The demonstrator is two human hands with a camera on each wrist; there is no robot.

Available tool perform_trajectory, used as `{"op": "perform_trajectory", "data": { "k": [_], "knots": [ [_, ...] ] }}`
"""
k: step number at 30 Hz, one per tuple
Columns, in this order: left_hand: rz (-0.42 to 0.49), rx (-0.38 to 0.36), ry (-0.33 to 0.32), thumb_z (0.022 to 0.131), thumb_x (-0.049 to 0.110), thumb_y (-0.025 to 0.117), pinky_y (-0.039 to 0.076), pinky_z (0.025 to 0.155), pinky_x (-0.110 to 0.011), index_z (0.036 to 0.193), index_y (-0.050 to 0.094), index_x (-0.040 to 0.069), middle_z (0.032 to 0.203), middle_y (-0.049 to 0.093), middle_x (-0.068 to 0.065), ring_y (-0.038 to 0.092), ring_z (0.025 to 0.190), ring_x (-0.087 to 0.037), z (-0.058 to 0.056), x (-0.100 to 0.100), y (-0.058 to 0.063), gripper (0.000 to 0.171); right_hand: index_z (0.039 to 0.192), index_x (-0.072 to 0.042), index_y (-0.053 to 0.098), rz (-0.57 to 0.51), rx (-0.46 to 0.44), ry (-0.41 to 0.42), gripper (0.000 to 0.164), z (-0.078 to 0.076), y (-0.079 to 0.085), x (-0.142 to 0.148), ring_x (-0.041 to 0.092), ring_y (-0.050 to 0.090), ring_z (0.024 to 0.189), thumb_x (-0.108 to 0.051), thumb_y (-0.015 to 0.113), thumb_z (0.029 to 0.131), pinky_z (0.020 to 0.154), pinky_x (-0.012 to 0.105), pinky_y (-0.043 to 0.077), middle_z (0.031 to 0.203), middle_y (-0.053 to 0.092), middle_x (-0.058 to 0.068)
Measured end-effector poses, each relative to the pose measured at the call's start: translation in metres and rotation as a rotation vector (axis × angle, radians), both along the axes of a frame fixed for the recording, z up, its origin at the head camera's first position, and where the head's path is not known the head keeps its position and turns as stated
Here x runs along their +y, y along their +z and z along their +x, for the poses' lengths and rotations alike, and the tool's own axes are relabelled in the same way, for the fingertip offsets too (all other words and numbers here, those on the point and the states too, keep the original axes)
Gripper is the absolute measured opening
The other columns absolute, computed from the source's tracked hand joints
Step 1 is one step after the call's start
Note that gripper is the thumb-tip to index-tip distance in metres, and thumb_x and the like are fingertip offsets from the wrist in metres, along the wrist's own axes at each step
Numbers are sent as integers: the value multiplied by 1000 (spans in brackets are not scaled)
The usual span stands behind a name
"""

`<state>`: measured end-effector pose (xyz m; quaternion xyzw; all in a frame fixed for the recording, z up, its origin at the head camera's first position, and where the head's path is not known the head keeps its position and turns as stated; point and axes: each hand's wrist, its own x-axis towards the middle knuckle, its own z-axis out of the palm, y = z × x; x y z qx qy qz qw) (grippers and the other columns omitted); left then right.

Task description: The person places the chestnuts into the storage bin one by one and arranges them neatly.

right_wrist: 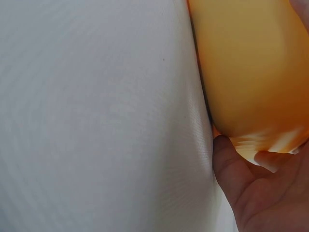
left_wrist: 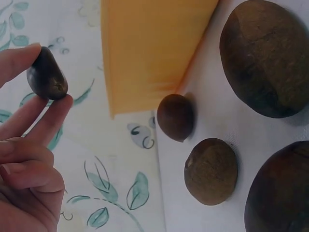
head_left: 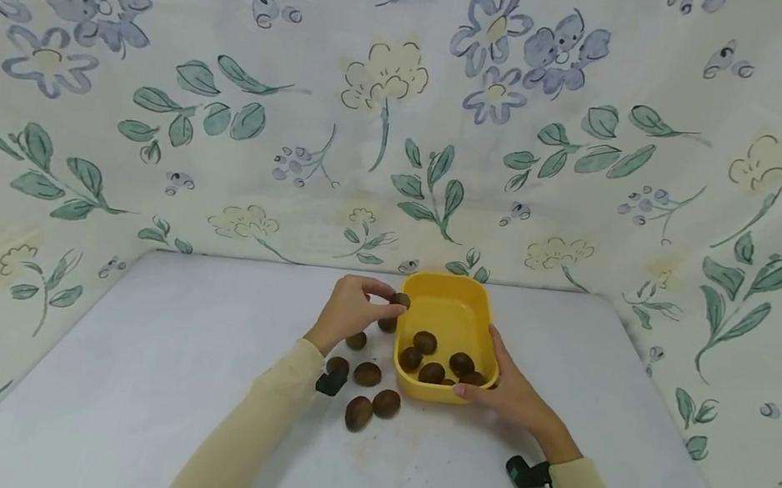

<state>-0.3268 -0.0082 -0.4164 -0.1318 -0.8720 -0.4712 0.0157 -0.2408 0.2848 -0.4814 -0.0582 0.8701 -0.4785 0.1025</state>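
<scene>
Between thumb and fingertips, my left hand (head_left: 349, 312) pinches a dark brown chestnut (left_wrist: 47, 75), held up beside the left rim of a yellow plastic container (head_left: 450, 314). Several chestnuts (head_left: 432, 372) lie inside the container, gathered toward its near end. My right hand (head_left: 515, 391) grips the container at its near right corner, thumb over the near rim and fingers along the right side. In the right wrist view, fingers (right_wrist: 229, 166) touch the container's lower outer wall. Part of the right hand is cut off there.
Several loose chestnuts (head_left: 367, 374) lie on the white table (head_left: 188, 382), left of the container and below the left hand. Two of them (head_left: 386, 403) sit nearest to me. A floral-patterned cloth (head_left: 319, 115) hangs behind the table.
</scene>
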Motion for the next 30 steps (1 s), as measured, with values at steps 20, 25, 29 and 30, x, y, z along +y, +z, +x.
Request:
{"op": "perform_trajectory", "data": {
  "k": [20, 25, 29, 30],
  "knots": [
    [-203, -49, -40, 86, 34, 85, 48, 113, -49, 117, 77, 8, 123, 74, -8, 63, 126, -31, -24, 25, -13, 42, 167, -27, -6, -16, -3, -1, 126, -2, -3, 0, 42, 13, 161, -53, 83, 81, 124, 68, 19, 177, 2, 10],
    [-282, -57, -51, 86, 35, 84, 48, 113, -48, 118, 77, 10, 125, 73, -7, 62, 126, -29, -25, 31, -15, 41, 167, -28, -7, -14, -5, 3, 125, -2, -5, 0, 42, 13, 161, -52, 82, 82, 124, 67, 19, 177, 1, 10],
    [-367, -10, -86, 87, 35, 84, 51, 108, -46, 116, 78, 9, 120, 75, -6, 65, 118, -27, -25, 35, -15, 39, 167, -28, -7, -18, -1, 3, 126, -3, -6, 1, 41, 14, 161, -52, 82, 82, 125, 67, 18, 177, 2, 10],
    [-387, 2, -96, 86, 35, 84, 53, 106, -45, 115, 78, 9, 118, 76, -6, 65, 114, -26, -26, 36, -16, 38, 167, -28, -7, -19, -1, 3, 126, -3, -6, 1, 41, 14, 161, -52, 82, 82, 125, 67, 18, 177, 1, 10]
  ]
}}
